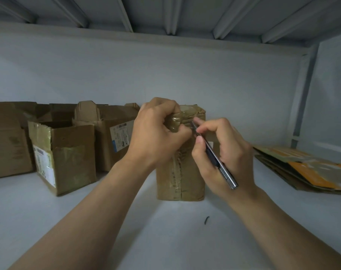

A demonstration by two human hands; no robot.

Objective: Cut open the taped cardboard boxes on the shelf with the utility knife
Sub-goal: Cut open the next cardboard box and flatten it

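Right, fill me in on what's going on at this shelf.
A person is opening a taped box that stands upright on the shelf. The left hand grips the box's top edge to steady it. The right hand holds the utility knife like a pen, with its tip at the tape near the top. Several open boxes stand to the left, and flattened cardboard lies to the right.

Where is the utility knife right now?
In the head view, just right of centre, the utility knife is held in the right hand, its tip at the top of the taped box the left hand grips.
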